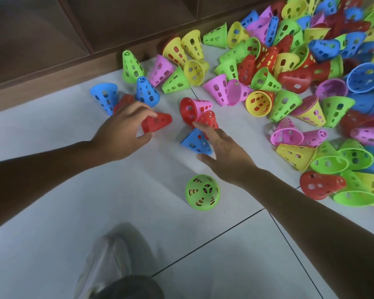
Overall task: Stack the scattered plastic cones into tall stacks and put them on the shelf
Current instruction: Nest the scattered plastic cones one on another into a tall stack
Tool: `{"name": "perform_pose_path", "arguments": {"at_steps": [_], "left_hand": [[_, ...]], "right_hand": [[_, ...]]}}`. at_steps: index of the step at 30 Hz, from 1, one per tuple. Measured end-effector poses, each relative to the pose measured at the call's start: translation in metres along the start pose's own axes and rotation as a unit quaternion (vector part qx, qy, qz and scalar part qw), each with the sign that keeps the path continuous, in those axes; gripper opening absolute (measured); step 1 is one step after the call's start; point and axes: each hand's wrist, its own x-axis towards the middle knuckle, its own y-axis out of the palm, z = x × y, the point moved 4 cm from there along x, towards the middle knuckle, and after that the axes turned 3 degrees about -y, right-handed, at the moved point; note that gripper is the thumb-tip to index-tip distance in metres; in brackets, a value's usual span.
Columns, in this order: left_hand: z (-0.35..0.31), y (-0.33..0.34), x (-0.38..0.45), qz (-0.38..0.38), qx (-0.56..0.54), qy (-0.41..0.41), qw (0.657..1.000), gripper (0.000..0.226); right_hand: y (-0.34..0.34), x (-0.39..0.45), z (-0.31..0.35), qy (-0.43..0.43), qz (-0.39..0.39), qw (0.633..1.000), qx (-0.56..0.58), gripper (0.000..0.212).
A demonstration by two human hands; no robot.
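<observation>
Perforated plastic cones in several colours lie scattered over the white tiled floor. My left hand grips a red cone lying on its side. My right hand reaches with straight fingers over a blue cone, its fingertips touching a red cone beside a red-and-pink nested pair. A green cone stands upright near my right wrist. The brown wooden shelf runs along the top left.
A dense pile of cones covers the floor on the right and at the back. Blue cones and a green one stand near the shelf's base. My knee is at the bottom edge.
</observation>
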Motion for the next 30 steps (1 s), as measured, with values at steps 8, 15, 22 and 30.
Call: {"name": "perform_pose_path", "arguments": {"at_steps": [8,15,22,30], "left_hand": [[0.009,0.006,0.016,0.045,0.022,-0.076,0.996,0.058],[0.001,0.012,0.002,0.091,0.007,-0.156,0.984,0.054],[-0.045,-0.001,-0.028,0.049,-0.226,-0.242,0.942,0.056],[-0.116,-0.037,-0.054,0.023,-0.521,-0.159,0.838,0.045]], "right_hand": [[0.013,-0.005,-0.011,0.027,-0.017,0.998,-0.052,0.065],[0.015,-0.049,-0.025,0.073,-0.069,0.995,0.009,0.059],[0.012,-0.101,-0.018,0.143,-0.131,0.974,0.115,0.077],[0.011,-0.14,-0.014,0.214,-0.199,0.911,0.291,0.077]]}}
